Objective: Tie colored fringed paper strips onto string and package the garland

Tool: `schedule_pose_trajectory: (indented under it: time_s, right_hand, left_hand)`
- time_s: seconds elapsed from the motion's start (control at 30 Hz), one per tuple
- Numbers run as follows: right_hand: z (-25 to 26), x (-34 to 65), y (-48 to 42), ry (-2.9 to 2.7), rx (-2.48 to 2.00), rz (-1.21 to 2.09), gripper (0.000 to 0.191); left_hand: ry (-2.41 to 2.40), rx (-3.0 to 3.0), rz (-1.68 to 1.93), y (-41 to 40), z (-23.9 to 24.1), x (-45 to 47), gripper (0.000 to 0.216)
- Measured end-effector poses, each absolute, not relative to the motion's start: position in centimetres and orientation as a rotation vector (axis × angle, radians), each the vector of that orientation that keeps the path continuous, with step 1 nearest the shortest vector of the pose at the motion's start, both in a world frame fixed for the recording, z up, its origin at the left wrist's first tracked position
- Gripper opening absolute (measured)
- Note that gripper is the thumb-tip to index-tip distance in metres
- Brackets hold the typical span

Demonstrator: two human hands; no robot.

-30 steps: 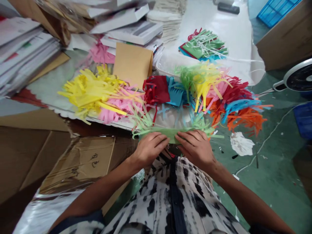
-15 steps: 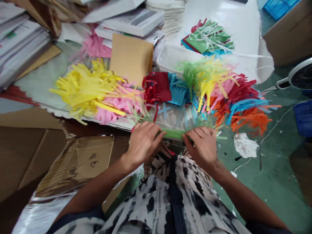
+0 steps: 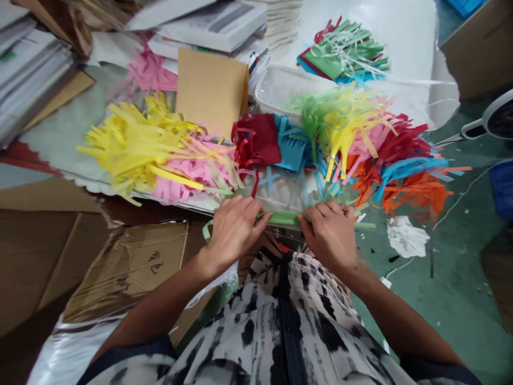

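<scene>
A green fringed paper strip [image 3: 285, 218], rolled or folded narrow, stretches along the near table edge between my two hands. My left hand [image 3: 237, 222] is closed on its left part, thumb along the near side. At the other end my right hand [image 3: 331, 229] grips it the same way. Loose green fringe ends stick out past both hands. Just beyond lie a dark red fringed paper piece [image 3: 259, 140] and a blue fringed paper piece [image 3: 294, 149]. Yellow fringed paper [image 3: 140, 144] is heaped to the left, with pink fringed paper [image 3: 182, 170] beside it.
Orange fringed paper [image 3: 417, 195] hangs over the table's right end. Behind are a clear plastic tub [image 3: 276, 88], a brown envelope [image 3: 212, 88] and paper stacks [image 3: 224, 27]. A cardboard box [image 3: 132, 267] stands at lower left, a fan [image 3: 497, 115] at right.
Both hands stay on the green strip, hardly moved. A green fringe end now loops out left of my left hand. The view has shifted slightly.
</scene>
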State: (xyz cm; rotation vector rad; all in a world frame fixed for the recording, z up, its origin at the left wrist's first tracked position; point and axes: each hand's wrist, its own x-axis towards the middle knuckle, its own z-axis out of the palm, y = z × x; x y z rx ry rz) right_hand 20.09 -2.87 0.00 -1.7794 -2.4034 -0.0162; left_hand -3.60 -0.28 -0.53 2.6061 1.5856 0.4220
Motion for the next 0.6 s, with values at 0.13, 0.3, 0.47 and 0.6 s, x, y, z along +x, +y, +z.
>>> schedule_pose_trajectory:
  time_s: [0.13, 0.3, 0.47, 0.6]
  right_hand:
    - [-0.7, 19.7, -3.7, -2.312, -1.696, -0.161, 0.016]
    - [-1.5, 19.8, -4.5, -2.392, -1.309, -0.116, 0.022]
    - [-1.6, 22.2, -5.4, -2.433, -1.266, -0.178, 0.036]
    - [-1.8, 23.9, -6.1, -2.476, -1.274, -0.24, 0.05]
  left_hand:
    - [1.43, 2.738, 0.639, -0.2, -0.7, -3.4, 0.018]
    - [0.899, 3.026, 0.734, -0.4, -1.2, -3.0, 0.021]
    - [0.919, 2.939, 0.637, -0.9, -1.5, -6.9, 0.033]
    - [0.992, 2.712, 0.761, -1.2, -0.6, -10.2, 0.038]
